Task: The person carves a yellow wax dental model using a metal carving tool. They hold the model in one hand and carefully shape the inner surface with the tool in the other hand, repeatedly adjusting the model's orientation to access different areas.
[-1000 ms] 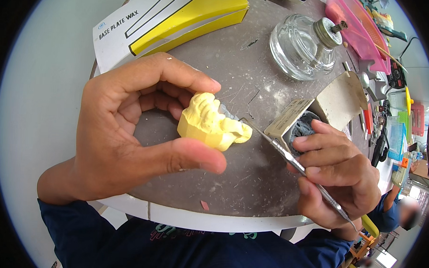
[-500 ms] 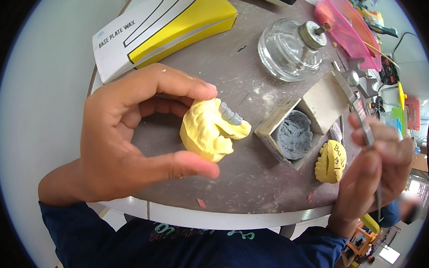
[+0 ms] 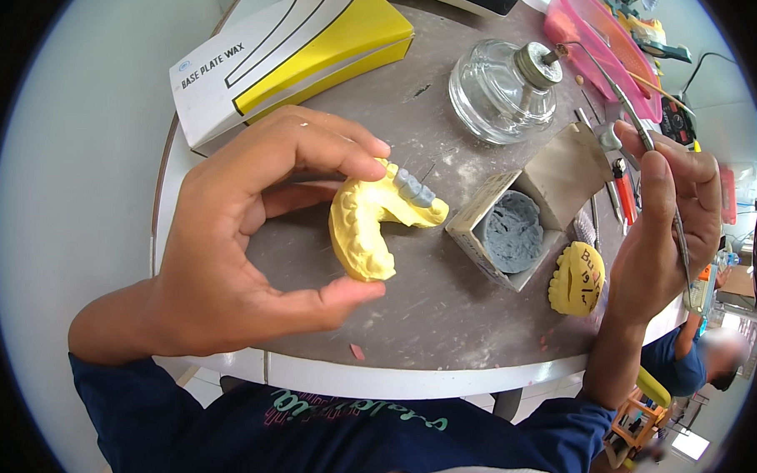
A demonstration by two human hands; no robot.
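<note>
Between the thumb and fingers of my left hand (image 3: 237, 223) is a yellow plaster dental model (image 3: 358, 223), horseshoe-shaped, with grey wax (image 3: 415, 189) over several teeth on its far arm. My right hand (image 3: 667, 221) pinches a thin metal wax carver (image 3: 621, 95). The tool's curved upper tip is at the wick of a glass spirit lamp (image 3: 504, 91); I see no clear flame. Below the lamp, an open cardboard box (image 3: 470, 231) holds a tub of grey wax (image 3: 514, 231). A second yellow dental model (image 3: 577, 278) with handwriting lies beside my right wrist.
A white and yellow box (image 3: 293, 58) lies at the back left. At the back right stands a pink basket (image 3: 569, 18) with tools in it. A red lighter (image 3: 623, 191) rests by my right hand. Another person (image 3: 679, 355) is at the far right.
My right hand has moved up, bringing the carver's tip to the lamp's wick. My left hand has turned the dental model, so its horseshoe opening shows more.
</note>
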